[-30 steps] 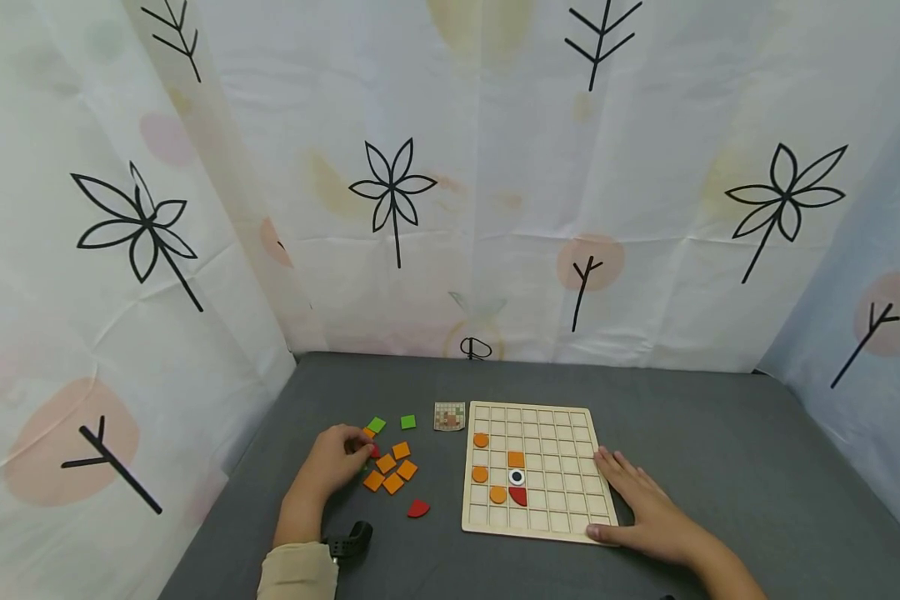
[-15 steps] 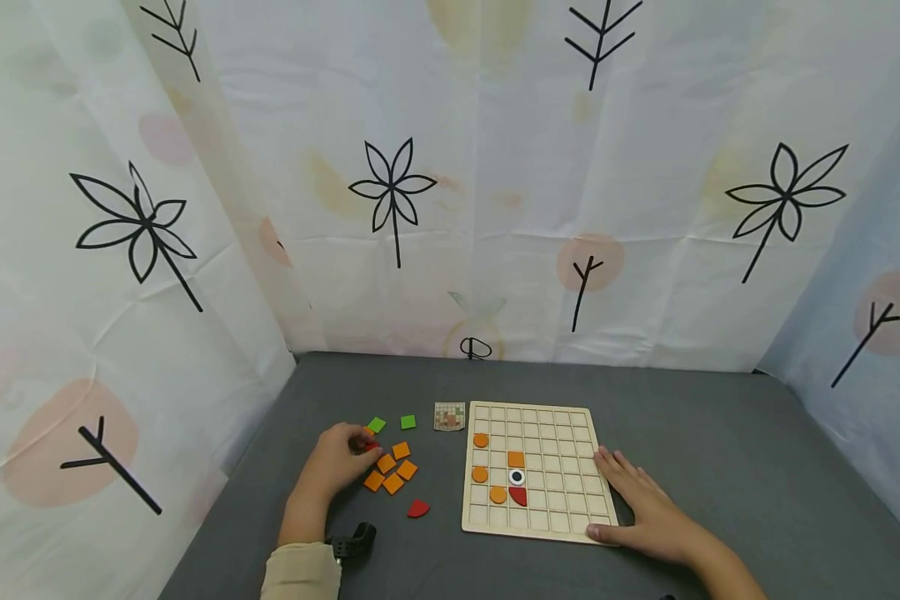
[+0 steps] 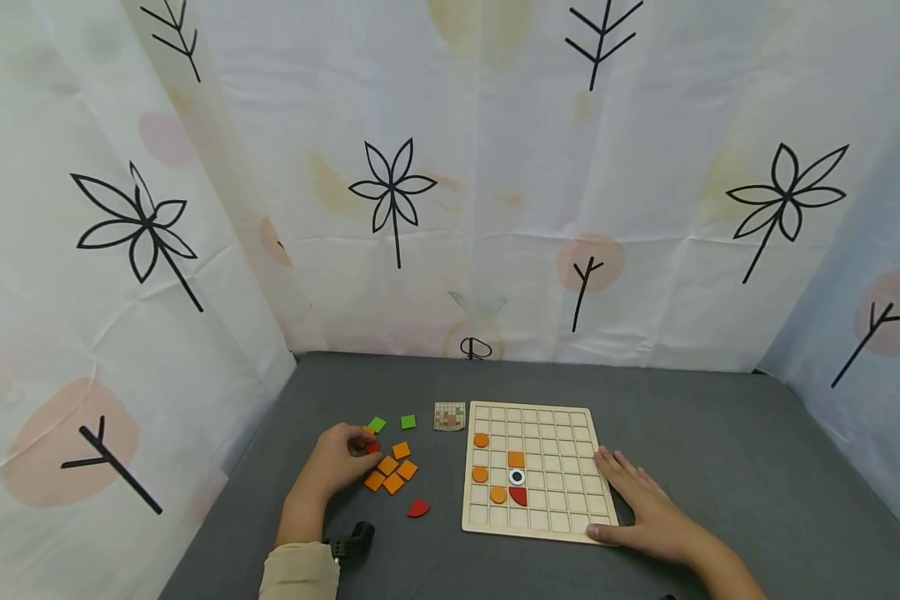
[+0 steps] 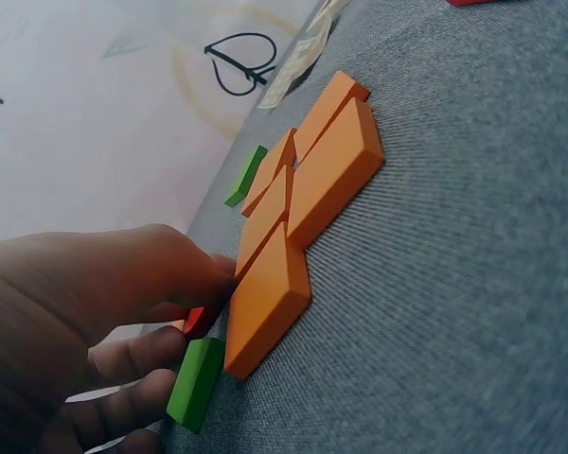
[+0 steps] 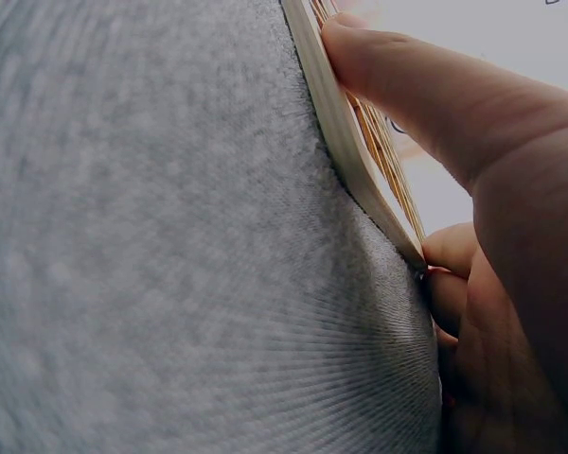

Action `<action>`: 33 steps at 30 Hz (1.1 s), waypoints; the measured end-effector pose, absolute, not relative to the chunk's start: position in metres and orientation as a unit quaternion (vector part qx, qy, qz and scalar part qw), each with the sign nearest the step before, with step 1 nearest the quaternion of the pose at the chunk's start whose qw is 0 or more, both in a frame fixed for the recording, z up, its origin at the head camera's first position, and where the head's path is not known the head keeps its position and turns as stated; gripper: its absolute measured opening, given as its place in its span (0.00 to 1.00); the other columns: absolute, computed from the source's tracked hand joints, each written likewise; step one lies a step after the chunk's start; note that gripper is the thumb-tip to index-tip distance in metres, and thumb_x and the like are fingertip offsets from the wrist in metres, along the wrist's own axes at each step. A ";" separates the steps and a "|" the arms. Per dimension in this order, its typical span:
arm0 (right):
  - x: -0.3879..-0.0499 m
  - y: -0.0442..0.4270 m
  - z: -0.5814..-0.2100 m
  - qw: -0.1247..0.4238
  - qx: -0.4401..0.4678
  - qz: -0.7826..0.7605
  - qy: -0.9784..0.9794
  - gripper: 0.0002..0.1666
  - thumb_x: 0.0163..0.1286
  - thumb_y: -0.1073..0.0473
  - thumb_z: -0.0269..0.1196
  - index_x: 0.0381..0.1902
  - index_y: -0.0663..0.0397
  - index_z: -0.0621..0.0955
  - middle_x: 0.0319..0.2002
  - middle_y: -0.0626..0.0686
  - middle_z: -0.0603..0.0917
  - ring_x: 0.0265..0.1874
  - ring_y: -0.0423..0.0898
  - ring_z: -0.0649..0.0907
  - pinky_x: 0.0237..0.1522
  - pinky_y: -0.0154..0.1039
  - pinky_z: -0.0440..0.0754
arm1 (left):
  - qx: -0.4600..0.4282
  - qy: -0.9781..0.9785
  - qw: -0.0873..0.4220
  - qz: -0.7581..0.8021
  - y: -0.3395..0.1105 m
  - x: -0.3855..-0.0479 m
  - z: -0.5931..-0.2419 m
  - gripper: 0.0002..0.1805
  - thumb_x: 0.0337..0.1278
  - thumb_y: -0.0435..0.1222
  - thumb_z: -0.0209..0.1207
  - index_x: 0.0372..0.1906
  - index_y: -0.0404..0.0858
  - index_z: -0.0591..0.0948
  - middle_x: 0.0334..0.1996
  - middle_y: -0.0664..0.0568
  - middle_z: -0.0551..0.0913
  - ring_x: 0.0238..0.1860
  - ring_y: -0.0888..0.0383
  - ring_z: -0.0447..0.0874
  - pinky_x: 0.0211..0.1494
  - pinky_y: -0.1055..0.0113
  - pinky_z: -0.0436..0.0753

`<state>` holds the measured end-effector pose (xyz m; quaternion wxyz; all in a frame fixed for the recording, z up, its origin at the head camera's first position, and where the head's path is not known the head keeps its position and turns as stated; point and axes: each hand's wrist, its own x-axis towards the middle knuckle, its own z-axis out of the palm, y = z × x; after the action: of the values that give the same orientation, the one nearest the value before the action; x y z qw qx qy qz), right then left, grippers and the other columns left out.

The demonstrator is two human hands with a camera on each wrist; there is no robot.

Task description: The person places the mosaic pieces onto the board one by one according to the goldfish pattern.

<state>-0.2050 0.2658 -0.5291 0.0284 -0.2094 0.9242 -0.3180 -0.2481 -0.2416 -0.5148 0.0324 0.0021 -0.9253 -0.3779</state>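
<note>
My left hand is over the loose pieces left of the board, thumb and fingers spread apart. Between them lies a red piece, partly hidden. The thumb tip touches an orange square tile in the cluster. In the left wrist view a green tile sits by the lower fingers and orange tiles lie beside the thumb. My right hand rests along the right edge of the wooden grid board, fingers extended and thumb on its near corner.
Orange discs, an orange square, an eye piece and a red quarter-round sit on the board. A small pattern card lies at its far left. Another red quarter-round and a green tile lie on the grey table.
My left thumb has moved away from the fingers toward the orange tiles, nudging one slightly right. The red piece shows more between them and has shifted a little. My right hand has stayed put.
</note>
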 end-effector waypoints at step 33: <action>-0.203 0.264 -0.527 0.008 -0.222 -0.309 0.925 0.64 0.62 0.32 0.75 0.84 0.59 0.62 0.83 0.63 0.63 0.82 0.24 0.41 0.66 0.10 0.28 | -0.239 -0.882 0.005 -0.406 -0.102 -0.283 -0.495 0.15 0.60 0.34 0.73 0.51 0.37 0.91 0.44 0.51 0.84 0.36 0.58 0.77 0.38 0.68 0.79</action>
<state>-0.2034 0.2635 -0.5265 0.0080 -0.2223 0.9246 -0.3092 -0.2832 -0.1019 -0.4950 0.0054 -0.2395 -0.8817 -0.4064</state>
